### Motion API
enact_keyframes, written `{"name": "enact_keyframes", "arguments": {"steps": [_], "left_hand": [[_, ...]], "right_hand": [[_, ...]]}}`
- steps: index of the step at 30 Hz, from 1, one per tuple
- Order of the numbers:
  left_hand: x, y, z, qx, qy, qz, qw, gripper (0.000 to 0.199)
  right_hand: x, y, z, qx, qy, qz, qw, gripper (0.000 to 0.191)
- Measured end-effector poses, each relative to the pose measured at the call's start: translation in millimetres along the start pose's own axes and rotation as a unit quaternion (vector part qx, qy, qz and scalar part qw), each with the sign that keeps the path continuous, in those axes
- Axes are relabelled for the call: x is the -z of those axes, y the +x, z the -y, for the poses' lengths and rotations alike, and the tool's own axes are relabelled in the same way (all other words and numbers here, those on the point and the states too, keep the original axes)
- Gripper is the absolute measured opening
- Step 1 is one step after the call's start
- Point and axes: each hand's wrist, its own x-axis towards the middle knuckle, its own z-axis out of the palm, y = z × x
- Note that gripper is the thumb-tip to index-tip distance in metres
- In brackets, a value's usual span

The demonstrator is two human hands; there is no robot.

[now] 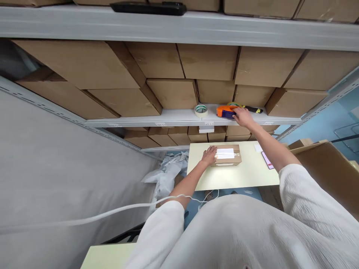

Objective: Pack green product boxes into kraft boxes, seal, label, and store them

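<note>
A small cardboard box with a white label and clear tape across its top lies on the pale yellow table. My left hand rests on its left end, fingers stretched over the top edge. On the shelf above, my right hand is closed on the right end of an orange and dark blue tape dispenser; my fingertips are partly hidden. Right behind that hand lies a black and yellow cutter-like tool. A roll of tape stands left of the dispenser.
Cardboard boxes fill the metal shelves ahead. A phone lies at the table's right side, near a large open carton. Crumpled plastic wrap hangs left of the table. A white cable crosses my left forearm.
</note>
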Motion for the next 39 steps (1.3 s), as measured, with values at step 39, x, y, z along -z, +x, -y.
{"name": "enact_keyframes", "arguments": {"steps": [39], "left_hand": [[-14.1, -6.9, -5.2, -0.039, 0.012, 0.014, 0.999, 0.081]], "right_hand": [[-154.4, -202.5, 98.2, -0.446, 0.195, 0.081, 0.87, 0.077]]}}
